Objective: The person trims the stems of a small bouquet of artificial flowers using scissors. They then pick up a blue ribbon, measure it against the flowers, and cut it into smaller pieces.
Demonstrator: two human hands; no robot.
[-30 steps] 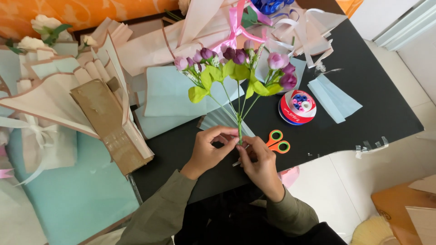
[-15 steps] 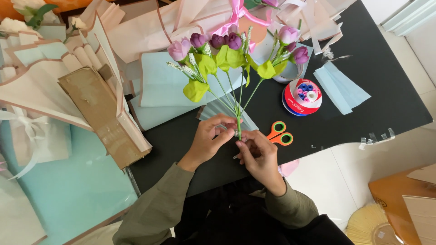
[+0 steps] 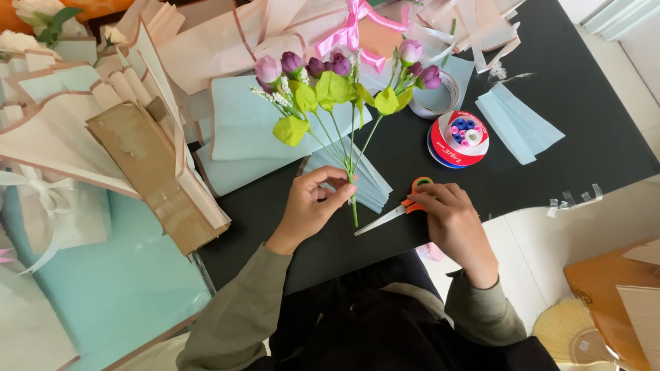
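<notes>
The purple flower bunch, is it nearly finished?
Partly. The artificial purple rosebuds with green leaves are gathered into one bunch, their stems pinched in the left hand. The right hand rests on the orange-handled scissors on the black table. No wrapping surrounds the stems yet: the folded pale blue paper sheets and the pink ribbon bow lie apart.

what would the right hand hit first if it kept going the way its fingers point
The right hand points up and left, fingers already on the orange-handled scissors. Past those, the first thing in line looks like the green stems pinched in the left hand, though depth is hard to judge from above.
</notes>
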